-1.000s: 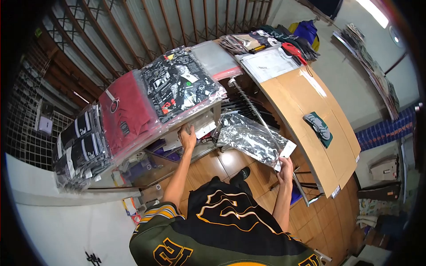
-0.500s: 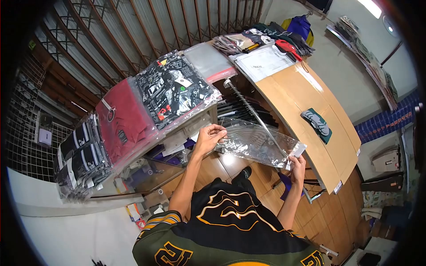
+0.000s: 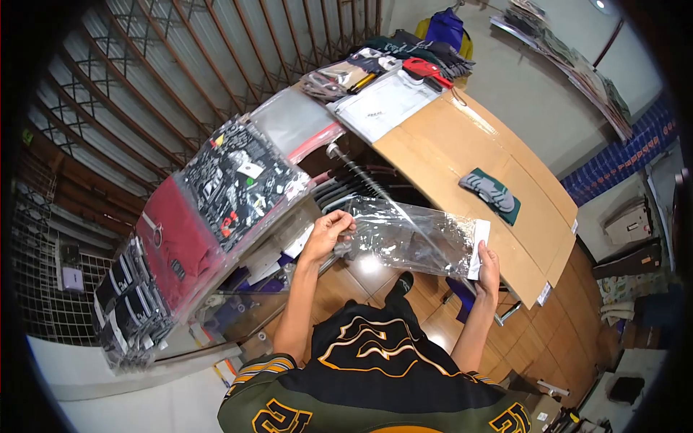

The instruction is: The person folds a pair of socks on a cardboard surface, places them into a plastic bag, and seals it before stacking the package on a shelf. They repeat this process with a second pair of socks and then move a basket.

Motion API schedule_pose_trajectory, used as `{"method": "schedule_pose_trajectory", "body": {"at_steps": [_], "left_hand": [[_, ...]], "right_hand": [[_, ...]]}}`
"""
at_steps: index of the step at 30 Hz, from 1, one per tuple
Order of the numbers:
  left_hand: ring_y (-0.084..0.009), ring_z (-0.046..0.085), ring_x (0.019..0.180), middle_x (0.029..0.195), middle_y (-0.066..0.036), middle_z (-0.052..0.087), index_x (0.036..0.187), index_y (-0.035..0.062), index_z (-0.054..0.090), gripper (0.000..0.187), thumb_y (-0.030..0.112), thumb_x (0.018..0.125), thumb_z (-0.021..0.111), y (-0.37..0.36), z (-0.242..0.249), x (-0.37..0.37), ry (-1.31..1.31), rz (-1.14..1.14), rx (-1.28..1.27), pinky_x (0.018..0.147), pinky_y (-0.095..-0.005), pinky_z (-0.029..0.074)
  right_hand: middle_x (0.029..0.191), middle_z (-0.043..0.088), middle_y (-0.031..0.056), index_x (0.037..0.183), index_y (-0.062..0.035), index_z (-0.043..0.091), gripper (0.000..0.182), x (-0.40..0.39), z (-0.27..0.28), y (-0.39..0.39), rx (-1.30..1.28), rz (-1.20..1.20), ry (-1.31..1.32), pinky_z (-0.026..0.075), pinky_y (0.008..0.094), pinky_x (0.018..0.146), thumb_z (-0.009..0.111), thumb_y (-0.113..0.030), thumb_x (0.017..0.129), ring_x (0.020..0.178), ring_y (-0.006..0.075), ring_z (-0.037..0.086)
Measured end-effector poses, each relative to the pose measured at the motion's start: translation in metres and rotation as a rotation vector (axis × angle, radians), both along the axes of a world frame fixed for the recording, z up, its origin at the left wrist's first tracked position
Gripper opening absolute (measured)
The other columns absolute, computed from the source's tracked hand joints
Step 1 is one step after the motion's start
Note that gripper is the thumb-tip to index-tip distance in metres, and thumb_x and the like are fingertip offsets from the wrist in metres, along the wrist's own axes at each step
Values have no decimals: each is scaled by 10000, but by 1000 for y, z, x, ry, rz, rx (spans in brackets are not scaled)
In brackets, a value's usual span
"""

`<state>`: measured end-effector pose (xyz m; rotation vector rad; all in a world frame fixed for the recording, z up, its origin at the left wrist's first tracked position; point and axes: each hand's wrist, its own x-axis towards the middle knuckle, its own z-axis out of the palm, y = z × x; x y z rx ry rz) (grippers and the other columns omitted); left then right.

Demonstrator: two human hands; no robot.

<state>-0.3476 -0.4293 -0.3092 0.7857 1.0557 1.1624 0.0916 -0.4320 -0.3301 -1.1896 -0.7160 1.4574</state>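
Observation:
A clear plastic bag [image 3: 411,234] is stretched flat between my two hands in front of my body. My left hand [image 3: 330,232] pinches its left end, fingers curled together. At the right end, my right hand [image 3: 488,268] grips the bag by its white strip [image 3: 479,249], thumb over the edge. Nothing shows inside the bag. Beyond it, on the cardboard-covered table, lies a folded dark green item [image 3: 491,195] with a grey design, perhaps a pair of socks.
A metal rod [image 3: 372,185] with hanging clothes runs behind the bag. The cardboard [image 3: 462,144] ends near my right hand. To the left lie a bagged red shirt [image 3: 177,227], a bagged black patterned garment [image 3: 242,180] and packed black-and-white items [image 3: 130,296]. A red tool [image 3: 426,71] lies at the back.
The bag is now spread wider and flatter, with its white strip turned upright at my right hand. My hands are slightly farther apart. The view has shifted to the right.

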Motion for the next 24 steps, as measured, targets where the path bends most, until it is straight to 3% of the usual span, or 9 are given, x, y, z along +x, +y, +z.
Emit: {"method": "schedule_pose_trajectory", "body": {"at_steps": [4,7,11,12,13,16,18,20,24], "left_hand": [[-74,685,873,936,7,741,1038,104,723,233,321,1098,659,45,4,23,-4,-80,18,748,-236,530],[-99,722,851,1007,-81,801,1092,98,657,250,330,1140,578,81,31,50,136,-56,93,754,-244,550],[-124,731,921,1096,-117,805,1094,58,653,283,327,1141,579,127,77,87,378,128,284,785,-270,558],[-116,729,945,1104,-115,805,1094,44,661,285,312,1143,576,137,87,95,500,191,373,793,-259,548],[-27,616,810,1052,-61,799,1077,-8,681,237,198,1140,583,144,99,112,562,326,497,702,-212,471],[-123,711,912,1096,-130,811,1089,-58,687,210,128,1118,595,156,123,151,754,481,680,824,-297,552],[-78,673,974,1222,-159,796,1071,-59,677,183,106,1111,608,155,124,177,864,544,729,856,-260,537],[-270,744,1134,1279,-181,771,1062,-34,695,96,45,1067,640,153,118,206,965,608,949,981,-369,560],[-378,649,1310,1322,-151,746,1008,60,746,82,51,934,777,135,89,250,1057,272,1024,1095,-476,471]], "right_hand": [[931,779,74,1091,21,750,382,20,20,35,28,-63,-48,536,262,669,613,-335,1122,727,105,690],[934,754,28,1080,-14,753,374,44,20,67,131,-149,-179,517,250,696,607,-355,1126,804,77,669],[905,712,20,947,-24,683,324,69,41,114,197,-339,-403,545,269,737,617,-291,1119,826,96,656],[908,732,52,985,-10,703,271,85,26,128,270,-349,-563,563,274,761,656,-256,1089,829,123,676],[956,747,90,1050,-5,706,253,86,35,134,293,-362,-683,574,304,809,717,-258,1036,892,178,699],[1183,727,163,1254,-29,683,456,87,38,152,433,-269,-1049,557,433,948,835,-269,898,1078,305,704],[1356,658,184,1354,-62,656,625,85,38,159,474,-125,-1268,484,532,1056,886,-285,818,1235,354,628],[1523,557,191,1416,-102,628,764,80,45,158,430,55,-1452,366,634,1182,930,-306,744,1428,379,494],[1491,557,145,1420,-151,639,776,93,3,163,388,97,-1479,309,669,1195,937,-381,741,1450,348,471]]}}
